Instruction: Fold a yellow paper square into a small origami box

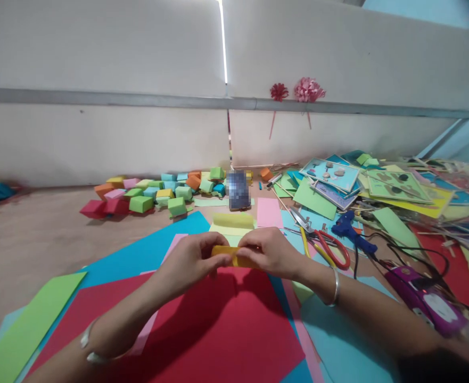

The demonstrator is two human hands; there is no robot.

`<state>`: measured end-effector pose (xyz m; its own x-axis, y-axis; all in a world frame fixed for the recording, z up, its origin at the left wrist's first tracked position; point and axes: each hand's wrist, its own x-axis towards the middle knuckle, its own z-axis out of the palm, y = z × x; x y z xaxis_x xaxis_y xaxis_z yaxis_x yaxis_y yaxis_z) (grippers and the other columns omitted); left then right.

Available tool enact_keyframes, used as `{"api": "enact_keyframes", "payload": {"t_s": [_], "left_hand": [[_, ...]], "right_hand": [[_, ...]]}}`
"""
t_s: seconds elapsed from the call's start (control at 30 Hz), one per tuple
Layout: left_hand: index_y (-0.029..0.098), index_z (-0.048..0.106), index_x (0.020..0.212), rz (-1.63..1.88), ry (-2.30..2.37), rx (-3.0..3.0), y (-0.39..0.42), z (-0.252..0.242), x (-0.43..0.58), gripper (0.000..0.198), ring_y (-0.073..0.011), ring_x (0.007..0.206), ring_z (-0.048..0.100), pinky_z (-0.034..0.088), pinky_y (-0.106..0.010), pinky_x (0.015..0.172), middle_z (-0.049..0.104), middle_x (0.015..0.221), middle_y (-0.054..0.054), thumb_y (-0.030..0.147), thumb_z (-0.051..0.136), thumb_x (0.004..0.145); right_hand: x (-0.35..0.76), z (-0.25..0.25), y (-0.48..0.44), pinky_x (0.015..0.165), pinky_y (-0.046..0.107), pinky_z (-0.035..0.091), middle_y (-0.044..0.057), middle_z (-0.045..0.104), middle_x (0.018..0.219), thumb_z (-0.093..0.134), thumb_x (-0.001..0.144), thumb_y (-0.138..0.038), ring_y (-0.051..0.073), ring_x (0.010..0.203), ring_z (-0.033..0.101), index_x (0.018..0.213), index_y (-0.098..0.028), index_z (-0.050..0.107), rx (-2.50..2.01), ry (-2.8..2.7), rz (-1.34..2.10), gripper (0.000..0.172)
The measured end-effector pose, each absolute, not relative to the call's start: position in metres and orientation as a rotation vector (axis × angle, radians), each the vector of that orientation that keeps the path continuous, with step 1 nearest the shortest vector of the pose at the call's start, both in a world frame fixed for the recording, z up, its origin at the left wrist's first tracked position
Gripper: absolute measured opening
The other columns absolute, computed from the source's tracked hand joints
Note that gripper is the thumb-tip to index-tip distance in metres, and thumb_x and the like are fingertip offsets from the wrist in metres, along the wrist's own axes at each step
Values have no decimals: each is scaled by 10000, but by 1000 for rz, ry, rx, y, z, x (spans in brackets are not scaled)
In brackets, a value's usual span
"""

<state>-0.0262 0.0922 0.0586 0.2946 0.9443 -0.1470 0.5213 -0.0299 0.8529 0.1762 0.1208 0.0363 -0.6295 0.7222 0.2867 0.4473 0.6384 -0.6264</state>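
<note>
Both hands pinch a small strip of folded yellow paper (pixel 231 250) between thumbs and fingers, above a large red sheet (pixel 234 324). My left hand (pixel 196 252) grips its left end, and my right hand (pixel 268 250) closes on its right end. The fingers cover part of the paper, so its full shape is hidden. Just beyond the hands lies a pale yellow sheet (pixel 231 222) with a curled edge. A pink piece of paper (pixel 269 211) is beside it.
Several coloured paper cubes (pixel 140 203) line the wall, left of a dark blurred rectangular object (pixel 238 190). To the right are red-handled scissors (pixel 330 247), a blue glue gun (pixel 352 230) with its cord, a purple pouch (pixel 426 300) and stacked picture cards (pixel 332 175).
</note>
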Motion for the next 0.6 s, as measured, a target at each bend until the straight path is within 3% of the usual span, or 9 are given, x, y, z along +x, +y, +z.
{"api": "enact_keyframes", "payload": {"t_s": [0.1,0.3,0.43,0.6], "left_hand": [[184,626,772,340,1204,1616,90,52,-25,316,-133,496,618,411,-237,481,714,705,-29,493,572,813],[205,505,685,198,1088,1607,96,48,-36,490,-133,526,552,382,-248,517,694,679,-42,648,436,883],[201,519,607,155,1199,1866,102,46,-43,403,-140,590,476,346,-253,541,586,674,-5,530,521,838],[206,676,744,-8,1260,1908,102,37,-37,180,-183,671,607,384,-263,606,713,715,-14,312,534,774]], "right_hand": [[176,32,122,642,219,368,28,718,732,648,886,-165,111,682,580,783,-148,733,-841,-2399,760,134],[190,39,137,581,196,364,-24,639,630,691,820,-141,81,596,525,712,-136,715,-921,-2354,1122,111],[196,40,144,565,191,370,-39,605,595,671,798,-84,76,574,504,692,-134,704,-1016,-2371,1232,122],[187,32,142,597,191,370,-24,653,645,681,811,-76,82,615,532,749,-140,734,-1099,-2645,1039,104]]}}
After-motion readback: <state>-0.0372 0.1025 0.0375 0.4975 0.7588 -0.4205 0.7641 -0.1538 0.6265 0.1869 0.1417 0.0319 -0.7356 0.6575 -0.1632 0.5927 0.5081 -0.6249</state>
